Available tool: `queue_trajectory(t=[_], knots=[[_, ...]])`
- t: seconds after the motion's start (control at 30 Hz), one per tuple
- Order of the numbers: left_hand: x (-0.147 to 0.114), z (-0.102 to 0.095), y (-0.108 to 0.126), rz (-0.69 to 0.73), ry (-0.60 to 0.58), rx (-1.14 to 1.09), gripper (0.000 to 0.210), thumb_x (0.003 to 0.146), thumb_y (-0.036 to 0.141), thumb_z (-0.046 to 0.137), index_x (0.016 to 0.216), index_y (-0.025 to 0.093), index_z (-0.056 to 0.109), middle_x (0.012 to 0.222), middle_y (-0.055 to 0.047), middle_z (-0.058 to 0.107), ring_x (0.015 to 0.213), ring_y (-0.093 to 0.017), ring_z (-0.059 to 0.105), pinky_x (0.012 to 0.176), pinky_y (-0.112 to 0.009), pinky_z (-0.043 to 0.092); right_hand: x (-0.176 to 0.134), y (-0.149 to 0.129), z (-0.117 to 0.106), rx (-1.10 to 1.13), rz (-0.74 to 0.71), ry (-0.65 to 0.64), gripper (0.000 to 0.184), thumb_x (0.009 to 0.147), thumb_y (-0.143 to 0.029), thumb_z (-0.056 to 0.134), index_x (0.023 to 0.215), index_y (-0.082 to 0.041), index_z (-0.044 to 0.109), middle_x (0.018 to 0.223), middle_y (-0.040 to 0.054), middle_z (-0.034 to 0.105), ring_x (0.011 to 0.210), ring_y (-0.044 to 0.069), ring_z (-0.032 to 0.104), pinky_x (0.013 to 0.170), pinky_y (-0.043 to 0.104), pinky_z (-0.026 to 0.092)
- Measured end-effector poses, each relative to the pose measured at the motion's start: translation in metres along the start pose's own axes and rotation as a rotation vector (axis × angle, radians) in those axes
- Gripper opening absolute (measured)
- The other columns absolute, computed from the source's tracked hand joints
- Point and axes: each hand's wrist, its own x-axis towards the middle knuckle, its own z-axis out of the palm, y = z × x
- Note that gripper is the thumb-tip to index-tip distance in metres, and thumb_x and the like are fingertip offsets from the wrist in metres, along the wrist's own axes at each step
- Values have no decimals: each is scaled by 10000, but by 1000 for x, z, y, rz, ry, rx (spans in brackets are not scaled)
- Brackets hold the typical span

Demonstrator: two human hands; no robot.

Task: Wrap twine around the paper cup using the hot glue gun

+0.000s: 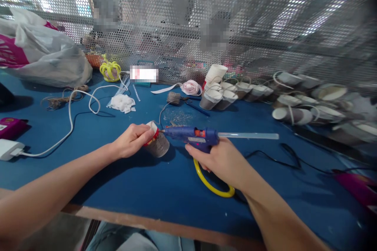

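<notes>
My left hand (137, 138) grips a small paper cup (159, 147) tilted on its side. The cup has a red and white rim part and a grey-brown wrapped body. In my right hand (219, 157) is a blue glue gun (188, 135), with a long clear glue stick poking out of its back. The nozzle points left and is at the cup's red edge; whether it touches I cannot tell. Below the gun, a yellow curved handle (215, 190) shows beside my right hand, its other end hidden. A ball of twine (173, 98) lies behind the cup.
Several wrapped cups with handles (213, 96) stand at the back right. A roll of pale ribbon (191, 87), white scraps (122, 103) and a plastic bag (44, 55) lie along the back. A white cable (70, 113) crosses the left; black cord (290, 160) lies right.
</notes>
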Motion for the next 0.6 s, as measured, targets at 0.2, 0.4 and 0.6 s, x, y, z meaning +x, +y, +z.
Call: queue_trajectory(t=[0.2, 0.4, 0.6], knots=[[0, 0, 1, -10, -3, 6, 383, 858, 316, 287, 594, 109, 471, 589, -5, 441, 556, -87, 385, 554, -227, 330, -1, -1, -1, 45, 67, -5, 358, 705, -293, 509, 389, -209, 362, 310, -53, 423, 327, 97, 430, 431, 224, 378], [0, 0, 1, 5, -8, 19, 376, 858, 302, 287, 589, 113, 469, 582, -4, 439, 558, -87, 382, 560, -231, 332, 1, 1, -1, 73, 74, -20, 373, 697, -305, 524, 379, -210, 354, 310, -52, 417, 334, 94, 431, 435, 216, 382], [0, 0, 2, 16, 2, 15, 374, 854, 290, 290, 567, 117, 454, 562, 1, 429, 545, -85, 373, 550, -228, 331, -1, -3, -2, 74, 102, -22, 373, 698, -284, 520, 370, -209, 360, 293, -54, 412, 324, 94, 427, 423, 215, 369]])
